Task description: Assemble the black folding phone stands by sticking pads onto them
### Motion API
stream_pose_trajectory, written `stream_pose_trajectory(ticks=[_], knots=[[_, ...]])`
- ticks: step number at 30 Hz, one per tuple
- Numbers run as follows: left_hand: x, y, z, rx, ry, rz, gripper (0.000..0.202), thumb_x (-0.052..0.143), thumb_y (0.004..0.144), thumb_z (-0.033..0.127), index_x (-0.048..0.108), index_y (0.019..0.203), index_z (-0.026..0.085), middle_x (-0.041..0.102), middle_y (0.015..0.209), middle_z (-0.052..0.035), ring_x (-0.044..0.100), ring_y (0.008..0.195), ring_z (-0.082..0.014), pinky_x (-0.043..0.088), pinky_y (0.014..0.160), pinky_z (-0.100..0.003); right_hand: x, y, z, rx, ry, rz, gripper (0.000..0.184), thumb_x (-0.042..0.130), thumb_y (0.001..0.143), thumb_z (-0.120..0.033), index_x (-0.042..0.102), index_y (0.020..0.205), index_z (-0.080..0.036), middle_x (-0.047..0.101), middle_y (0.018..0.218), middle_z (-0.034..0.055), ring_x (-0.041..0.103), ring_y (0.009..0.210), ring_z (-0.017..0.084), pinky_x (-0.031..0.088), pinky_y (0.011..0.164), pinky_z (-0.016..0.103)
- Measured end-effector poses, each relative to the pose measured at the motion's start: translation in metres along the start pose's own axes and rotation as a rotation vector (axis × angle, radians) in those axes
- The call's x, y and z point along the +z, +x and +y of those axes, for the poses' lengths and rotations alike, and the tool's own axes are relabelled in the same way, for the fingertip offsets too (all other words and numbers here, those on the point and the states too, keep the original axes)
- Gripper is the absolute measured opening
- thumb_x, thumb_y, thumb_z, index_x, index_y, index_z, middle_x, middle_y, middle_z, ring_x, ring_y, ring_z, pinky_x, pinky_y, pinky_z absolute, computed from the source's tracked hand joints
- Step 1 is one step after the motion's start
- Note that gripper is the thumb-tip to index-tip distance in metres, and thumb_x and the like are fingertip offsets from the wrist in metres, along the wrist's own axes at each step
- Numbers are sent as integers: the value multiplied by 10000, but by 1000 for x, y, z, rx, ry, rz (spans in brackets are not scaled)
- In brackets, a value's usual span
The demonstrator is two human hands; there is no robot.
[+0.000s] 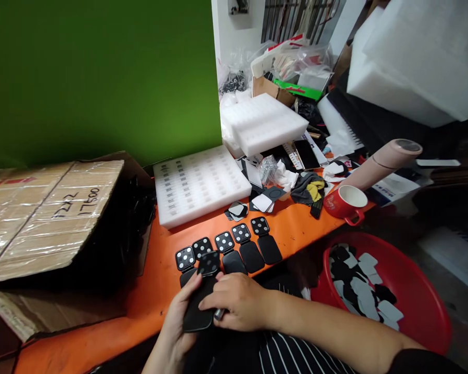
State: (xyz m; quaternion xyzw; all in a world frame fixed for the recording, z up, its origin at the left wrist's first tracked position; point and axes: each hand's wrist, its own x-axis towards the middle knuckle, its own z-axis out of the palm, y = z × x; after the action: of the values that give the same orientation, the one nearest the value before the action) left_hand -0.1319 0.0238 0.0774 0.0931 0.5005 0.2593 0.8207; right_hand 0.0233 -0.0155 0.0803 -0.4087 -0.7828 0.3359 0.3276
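Observation:
My left hand [175, 311] is closed around a black hinged flat case [198, 311], held in the air above the table's front edge. Its smaller upper flap has dots on it. The fingers of my right hand [244, 301] lie across the case's right side. A small shiny metal cylinder [219, 314] pokes out from under those curled fingers; the rest of it is hidden. Behind my hands, several similar black cases [251, 256] lie unfolded in a row, their upper flaps [241, 233] bearing white dots. The held case covers part of the row's left end.
Left on the orange table [159, 283] stands an open cardboard box [81, 213]. White foam trays [203, 182] lie behind the row. To the right are a glove [308, 188], a red mug [345, 202], a pink flask [382, 163] and a red basin [421, 296] of backing pieces.

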Motion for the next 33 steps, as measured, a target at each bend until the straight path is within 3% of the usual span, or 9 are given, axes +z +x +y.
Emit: stream_pose_trajectory(ticks=[2,4,6,10,14,18,22,28,33], knots=[[0,-2,2,18,-40,26,370,610,712,144,613,1082,164,714,957,-87,691,831,-250,554,759,-374,-2,-3,-2,99,42,-38,348,650,742,-353,601,1045,-190,674,869,55,613,788,190,466,778,301],[-1,-3,3,47,-56,15,373,602,698,117,616,1067,174,716,948,-77,691,832,-241,552,773,-372,-10,-4,-2,206,92,-11,299,602,795,-334,573,1044,-171,656,935,69,604,841,186,462,777,292],[-1,-2,1,84,-27,-1,345,628,687,132,626,1027,186,717,944,-69,688,853,-242,545,795,-373,-19,-2,-1,288,105,48,171,483,879,-264,585,982,-172,640,949,68,591,872,170,450,784,280],[1,5,-11,173,112,4,351,713,630,207,631,971,202,719,946,-63,659,954,-282,514,856,-407,-28,9,6,425,-20,86,233,396,937,-292,613,935,-206,644,879,39,591,830,161,431,740,268],[-4,18,-27,373,390,21,478,700,635,288,604,1092,189,666,1131,-96,539,1156,-323,401,998,-449,-23,16,7,502,-246,31,246,388,936,-300,600,939,-176,659,885,72,598,843,200,414,744,310],[-13,25,-37,576,768,57,559,597,723,270,493,1266,190,483,1379,-97,332,1331,-281,228,1108,-430,-18,19,5,492,-329,-46,243,384,923,-266,606,899,-171,665,881,75,603,829,208,411,729,314],[-14,23,-43,615,1002,31,607,476,804,220,330,1392,175,350,1467,-103,261,1366,-243,201,1118,-418,-19,18,6,477,-357,-84,242,389,909,-248,612,916,-156,658,895,87,593,838,202,406,754,314],[0,16,-47,632,1027,-41,589,389,820,171,303,1402,162,430,1407,-124,274,1360,-243,211,1108,-445,-21,12,14,441,-208,-97,276,539,829,-426,622,922,-179,665,920,67,590,837,205,388,712,290],[3,19,-50,603,986,-51,561,394,832,187,323,1388,157,513,1324,-135,419,1271,-253,304,1060,-436,-15,10,11,482,-128,-71,168,515,861,-326,622,822,-203,659,773,9,584,715,151,335,617,242]])
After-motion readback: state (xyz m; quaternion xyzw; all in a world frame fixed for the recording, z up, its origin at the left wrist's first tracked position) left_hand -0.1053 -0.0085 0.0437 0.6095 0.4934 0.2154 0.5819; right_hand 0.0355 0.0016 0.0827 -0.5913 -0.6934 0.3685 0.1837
